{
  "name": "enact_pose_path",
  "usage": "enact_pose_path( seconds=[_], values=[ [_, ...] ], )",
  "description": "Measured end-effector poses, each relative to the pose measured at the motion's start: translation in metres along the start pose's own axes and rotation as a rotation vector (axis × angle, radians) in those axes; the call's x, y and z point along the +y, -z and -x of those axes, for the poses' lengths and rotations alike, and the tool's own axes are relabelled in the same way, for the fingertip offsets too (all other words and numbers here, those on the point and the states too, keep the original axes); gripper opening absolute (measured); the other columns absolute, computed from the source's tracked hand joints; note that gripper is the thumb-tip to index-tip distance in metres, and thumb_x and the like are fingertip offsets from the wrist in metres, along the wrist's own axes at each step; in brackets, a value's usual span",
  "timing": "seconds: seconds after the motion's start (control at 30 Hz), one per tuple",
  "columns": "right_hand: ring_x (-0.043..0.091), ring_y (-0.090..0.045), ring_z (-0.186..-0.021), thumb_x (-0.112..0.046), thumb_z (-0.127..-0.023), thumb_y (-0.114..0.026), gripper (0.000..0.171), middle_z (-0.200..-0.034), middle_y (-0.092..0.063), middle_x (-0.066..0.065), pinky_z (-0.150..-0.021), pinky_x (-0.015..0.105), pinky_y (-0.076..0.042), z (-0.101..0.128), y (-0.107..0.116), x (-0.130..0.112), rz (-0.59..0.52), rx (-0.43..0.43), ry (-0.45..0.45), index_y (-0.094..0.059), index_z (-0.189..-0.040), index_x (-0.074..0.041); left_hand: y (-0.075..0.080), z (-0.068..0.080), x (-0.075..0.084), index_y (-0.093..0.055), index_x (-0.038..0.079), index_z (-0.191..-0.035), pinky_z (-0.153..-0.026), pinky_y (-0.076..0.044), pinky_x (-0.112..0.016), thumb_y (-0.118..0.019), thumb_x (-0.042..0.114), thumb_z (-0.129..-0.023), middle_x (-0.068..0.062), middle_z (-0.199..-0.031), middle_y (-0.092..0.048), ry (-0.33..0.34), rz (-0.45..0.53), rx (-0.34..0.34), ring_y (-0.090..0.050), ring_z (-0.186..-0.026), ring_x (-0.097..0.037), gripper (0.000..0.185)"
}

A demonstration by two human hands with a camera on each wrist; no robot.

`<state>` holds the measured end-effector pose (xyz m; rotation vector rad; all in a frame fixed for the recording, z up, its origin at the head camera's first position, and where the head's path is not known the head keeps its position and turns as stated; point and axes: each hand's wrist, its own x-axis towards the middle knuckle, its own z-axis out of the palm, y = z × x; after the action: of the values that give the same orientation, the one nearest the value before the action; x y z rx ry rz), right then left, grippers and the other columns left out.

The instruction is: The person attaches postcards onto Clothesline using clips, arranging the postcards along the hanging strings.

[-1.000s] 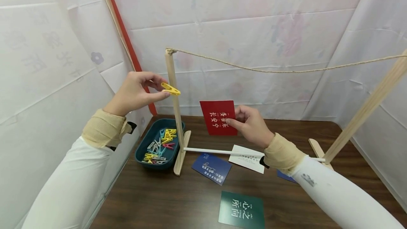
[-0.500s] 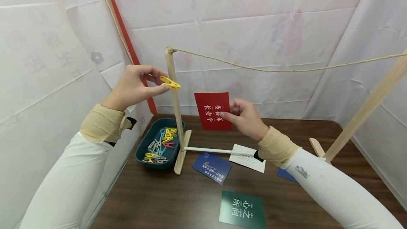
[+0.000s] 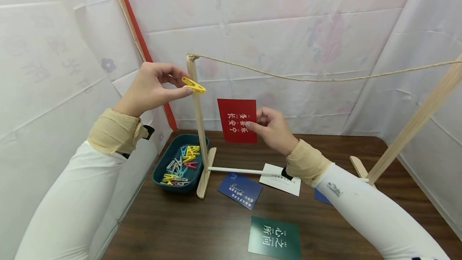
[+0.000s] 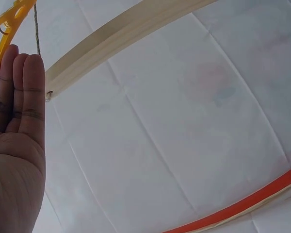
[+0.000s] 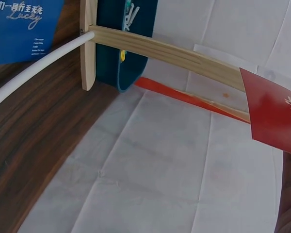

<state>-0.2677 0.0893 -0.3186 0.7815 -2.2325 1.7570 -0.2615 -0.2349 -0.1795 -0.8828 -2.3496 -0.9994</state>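
My left hand pinches a yellow clothespin beside the left wooden post, below the top where the twine line is tied. The left wrist view shows the clothespin above my fingers, next to the twine. My right hand holds a red card with white characters upright under the twine, right of the post. The red card shows at the right edge of the right wrist view.
A teal tray of coloured clothespins sits left of the post base. A white rod joins the two posts; the right post leans in from the right. Blue, white and green cards lie on the dark wooden table.
My right hand has raised the red card and moved it left toward the post. My left hand with the yellow clothespin has risen a little.
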Motion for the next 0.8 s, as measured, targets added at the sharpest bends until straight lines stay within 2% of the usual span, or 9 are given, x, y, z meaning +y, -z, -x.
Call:
enact_pose_path(
  seconds=[0.1,0.4,0.6,0.8],
  values=[
    [0.016,-0.061,-0.066,0.002,-0.096,-0.078,0.013,-0.085,-0.078,0.024,-0.061,0.027,-0.049,-0.003,-0.002,-0.001,-0.006,0.004,0.004,-0.065,-0.092,0.002,0.002,-0.004,0.004,-0.080,-0.002,-0.107,-0.078,-0.056,-0.010,-0.090,0.002,-0.086,0.009,-0.091,-0.075,-0.006,-0.007,-0.002,-0.066,-0.082,-0.009,0.024],
    [0.014,-0.075,-0.079,0.005,-0.096,-0.077,0.011,-0.093,-0.080,0.025,-0.073,0.026,-0.062,-0.014,-0.008,-0.009,-0.060,0.009,-0.010,-0.067,-0.094,0.004,0.008,-0.016,0.015,-0.079,-0.003,-0.106,-0.075,-0.057,-0.013,-0.087,0.000,-0.087,0.013,-0.090,-0.075,-0.042,-0.014,-0.021,-0.068,-0.078,-0.010,0.021],
    [0.009,-0.075,-0.079,0.004,-0.097,-0.077,0.009,-0.094,-0.081,0.025,-0.076,0.024,-0.061,-0.021,-0.010,-0.010,-0.039,0.027,0.011,-0.068,-0.094,0.003,0.012,-0.024,0.024,-0.080,-0.003,-0.105,-0.073,-0.057,-0.012,-0.088,0.003,-0.087,0.010,-0.092,-0.076,-0.020,-0.027,-0.014,-0.070,-0.076,-0.008,0.021],
    [0.008,-0.073,-0.079,0.002,-0.097,-0.077,0.009,-0.095,-0.081,0.025,-0.075,0.023,-0.058,-0.027,-0.009,-0.010,-0.008,0.040,0.018,-0.068,-0.095,0.003,0.015,-0.032,0.030,-0.081,-0.002,-0.106,-0.073,-0.057,-0.012,-0.089,0.006,-0.087,0.013,-0.092,-0.077,0.008,-0.040,-0.025,-0.072,-0.074,-0.008,0.022]
  ],
)
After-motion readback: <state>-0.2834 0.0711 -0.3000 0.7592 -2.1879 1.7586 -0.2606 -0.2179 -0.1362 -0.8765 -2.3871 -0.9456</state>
